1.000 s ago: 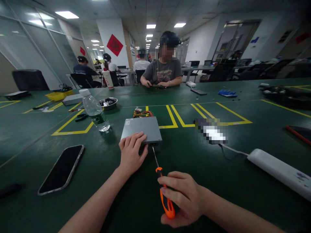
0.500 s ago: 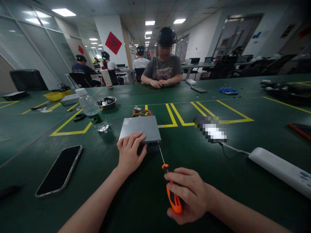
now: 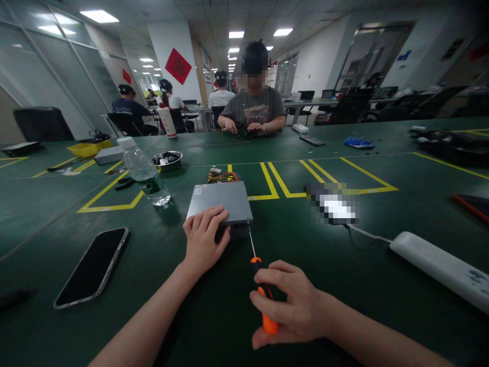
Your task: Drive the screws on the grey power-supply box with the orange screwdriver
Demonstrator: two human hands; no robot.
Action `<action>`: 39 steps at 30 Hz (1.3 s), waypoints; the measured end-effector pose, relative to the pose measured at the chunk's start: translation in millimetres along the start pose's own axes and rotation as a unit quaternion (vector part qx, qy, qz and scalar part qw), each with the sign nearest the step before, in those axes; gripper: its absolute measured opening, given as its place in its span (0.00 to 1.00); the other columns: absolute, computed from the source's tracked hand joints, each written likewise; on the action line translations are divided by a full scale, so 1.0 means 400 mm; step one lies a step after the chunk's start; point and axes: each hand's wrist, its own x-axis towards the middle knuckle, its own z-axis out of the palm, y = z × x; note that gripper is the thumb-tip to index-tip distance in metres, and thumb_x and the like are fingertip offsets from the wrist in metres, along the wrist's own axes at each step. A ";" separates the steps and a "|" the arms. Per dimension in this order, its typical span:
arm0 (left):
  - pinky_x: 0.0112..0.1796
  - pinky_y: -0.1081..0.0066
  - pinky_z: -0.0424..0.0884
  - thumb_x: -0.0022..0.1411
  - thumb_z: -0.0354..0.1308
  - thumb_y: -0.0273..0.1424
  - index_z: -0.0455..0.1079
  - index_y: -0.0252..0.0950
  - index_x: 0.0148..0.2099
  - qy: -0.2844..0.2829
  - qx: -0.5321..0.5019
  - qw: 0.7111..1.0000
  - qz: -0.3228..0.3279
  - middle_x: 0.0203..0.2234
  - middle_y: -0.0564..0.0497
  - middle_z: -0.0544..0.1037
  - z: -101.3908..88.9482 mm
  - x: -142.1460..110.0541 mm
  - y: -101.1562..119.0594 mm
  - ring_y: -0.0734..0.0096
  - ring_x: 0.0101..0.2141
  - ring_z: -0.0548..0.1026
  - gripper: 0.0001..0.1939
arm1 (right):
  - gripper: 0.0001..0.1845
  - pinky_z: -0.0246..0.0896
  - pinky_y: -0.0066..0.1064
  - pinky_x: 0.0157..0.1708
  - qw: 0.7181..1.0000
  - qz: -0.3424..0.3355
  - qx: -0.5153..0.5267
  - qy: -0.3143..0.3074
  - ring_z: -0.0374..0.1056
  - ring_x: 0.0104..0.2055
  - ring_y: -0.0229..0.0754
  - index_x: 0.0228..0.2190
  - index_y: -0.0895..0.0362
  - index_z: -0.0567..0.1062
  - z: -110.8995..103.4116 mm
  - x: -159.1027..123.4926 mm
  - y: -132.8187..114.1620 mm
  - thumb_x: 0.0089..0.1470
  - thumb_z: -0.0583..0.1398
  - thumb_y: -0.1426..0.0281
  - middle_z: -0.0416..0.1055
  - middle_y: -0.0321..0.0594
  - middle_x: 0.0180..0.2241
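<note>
A grey metal computer power supply [image 3: 225, 196] lies flat on the green table, a bundle of coloured cables [image 3: 221, 176] behind it. My left hand [image 3: 204, 237] grips its near left part, fingers over the top and thumb against the front face. In my right hand [image 3: 286, 303] is an orange and black screwdriver [image 3: 268, 323], held by the handle with fingers curled around it. Its thin shaft points up and away, and the tip meets the front face near the right corner. The exact contact at the tip is too small to make out.
A water bottle [image 3: 147, 176] and a metal bowl [image 3: 168, 160] of small dark parts stand to the left. Nearer is a black-screened phone [image 3: 91, 267]. On the right are a lit, blurred device [image 3: 334, 206] and a white power strip [image 3: 439, 265]. A person [image 3: 254, 107] sits opposite.
My right hand has shifted slightly left and its fingers have moved around the screwdriver handle, which has turned. My left hand stays on the power supply. The person opposite has moved their hands apart.
</note>
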 end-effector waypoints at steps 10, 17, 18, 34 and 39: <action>0.46 0.57 0.54 0.58 0.53 0.32 0.64 0.43 0.50 -0.004 -0.001 1.000 -0.001 0.49 0.49 0.72 0.005 -0.004 -0.003 0.60 0.50 0.68 0.16 | 0.20 0.64 0.35 0.30 0.999 -0.033 0.021 -0.029 0.69 0.38 0.45 0.45 0.60 0.67 -0.002 -0.007 0.002 0.61 0.46 0.60 0.69 0.52 0.38; 0.45 0.57 0.54 0.58 0.54 0.31 0.64 0.43 0.51 -0.002 -0.004 1.000 -0.001 0.49 0.48 0.72 0.004 -0.003 -0.003 0.59 0.49 0.68 0.17 | 0.16 0.65 0.29 0.34 0.999 -0.019 0.028 0.016 0.70 0.38 0.41 0.35 0.61 0.66 0.014 -0.011 -0.003 0.58 0.55 0.59 0.71 0.50 0.36; 0.45 0.57 0.54 0.58 0.54 0.31 0.63 0.43 0.51 -0.003 -0.004 1.000 -0.001 0.49 0.48 0.72 0.004 -0.003 -0.003 0.59 0.49 0.68 0.17 | 0.17 0.65 0.29 0.34 0.999 -0.008 0.042 0.020 0.70 0.37 0.40 0.35 0.61 0.65 0.016 -0.012 -0.002 0.58 0.55 0.58 0.72 0.50 0.37; 0.45 0.58 0.54 0.59 0.53 0.32 0.63 0.42 0.50 0.004 0.004 1.000 0.007 0.49 0.48 0.73 0.002 -0.001 -0.001 0.61 0.49 0.69 0.15 | 0.19 0.66 0.30 0.31 0.999 -0.005 0.041 0.006 0.71 0.34 0.40 0.39 0.61 0.63 0.015 -0.011 0.000 0.60 0.51 0.56 0.71 0.49 0.36; 0.46 0.57 0.53 0.59 0.53 0.32 0.64 0.43 0.50 -0.005 -0.003 1.000 0.000 0.49 0.48 0.72 0.003 -0.004 -0.002 0.60 0.49 0.68 0.16 | 0.19 0.64 0.34 0.28 0.998 -0.037 0.018 -0.037 0.70 0.33 0.43 0.41 0.61 0.68 0.002 -0.001 -0.004 0.60 0.45 0.63 0.70 0.49 0.33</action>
